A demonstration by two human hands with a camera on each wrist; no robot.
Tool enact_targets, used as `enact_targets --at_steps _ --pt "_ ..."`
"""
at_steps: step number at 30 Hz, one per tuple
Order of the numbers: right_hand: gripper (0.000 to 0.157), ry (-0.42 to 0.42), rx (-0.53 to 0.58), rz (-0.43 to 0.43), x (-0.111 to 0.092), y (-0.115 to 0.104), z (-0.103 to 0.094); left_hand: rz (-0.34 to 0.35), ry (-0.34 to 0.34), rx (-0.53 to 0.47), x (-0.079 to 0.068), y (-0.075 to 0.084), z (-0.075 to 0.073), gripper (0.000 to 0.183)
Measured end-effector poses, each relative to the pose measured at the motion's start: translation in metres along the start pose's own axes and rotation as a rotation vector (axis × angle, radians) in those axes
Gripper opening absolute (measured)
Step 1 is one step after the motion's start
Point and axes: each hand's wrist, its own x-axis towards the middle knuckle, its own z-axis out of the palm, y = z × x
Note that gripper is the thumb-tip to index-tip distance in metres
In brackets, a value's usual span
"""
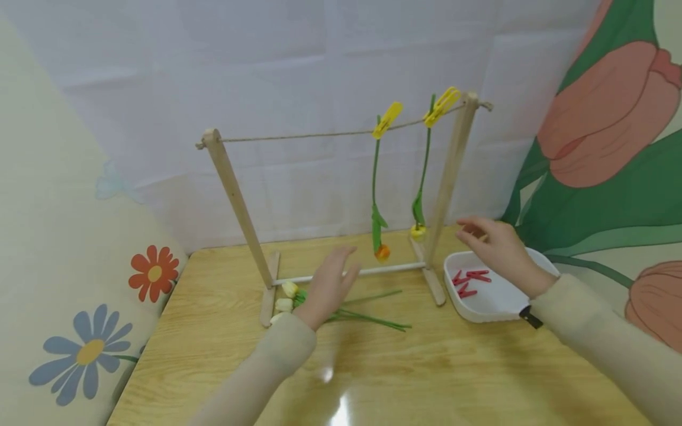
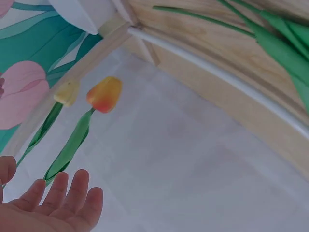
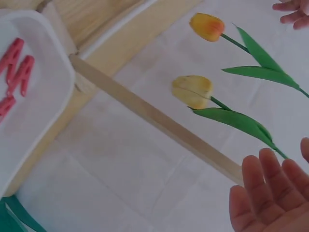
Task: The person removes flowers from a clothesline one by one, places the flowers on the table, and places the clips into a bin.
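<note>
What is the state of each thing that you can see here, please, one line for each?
Left hand, fingers relaxed, empty
Right hand, fingers relaxed, empty
Stand, upright
Rope, strung across the stand
Orange flower, hanging head down
Yellow flower, hanging head down
Yellow clips, closed over the rope
Pale flowers, lying on the table, partly hidden
Red clips, loose in the basin
Basin, upright

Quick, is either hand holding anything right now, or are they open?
Left hand: open, holding nothing.
Right hand: open, holding nothing.
</note>
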Motion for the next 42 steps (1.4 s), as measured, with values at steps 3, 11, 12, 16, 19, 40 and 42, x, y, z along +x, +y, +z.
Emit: enact_targets --at_steps 3,11,12,16,19,40,42 --pt "0.025 0.009 0.003 -0.016 0.003 -0.009 -0.004 -0.011 0.015 -0.024 0.005 0.006 -0.005 0.047" --pt "0.027 0.034 -0.042 -0.153 0.013 -0.027 -0.011 -0.020 0.028 -0.030 0.020 0.015 -0.011 0.050" --pt "0.028 0.043 -0.049 -0.185 0.015 -0.030 -0.012 -0.016 0.031 -0.036 0.022 0.018 -0.012 0.051" --pt "0.034 0.085 -0.073 -0.307 0.027 -0.043 -0.017 -0.002 0.054 -0.083 0.033 0.029 -0.018 0.054" --pt "0.040 0.131 -0.135 -0.429 0.038 -0.055 -0.022 -0.010 0.067 -0.123 0.042 0.039 -0.023 0.057" --pt "0.043 0.104 -0.508 -0.551 0.135 -0.119 -0.059 -0.055 0.135 -0.375 0.095 0.078 -0.045 0.062" --pt "0.041 0.111 -0.520 -0.558 0.141 -0.123 -0.061 -0.073 0.136 -0.419 0.099 0.078 -0.043 0.060"
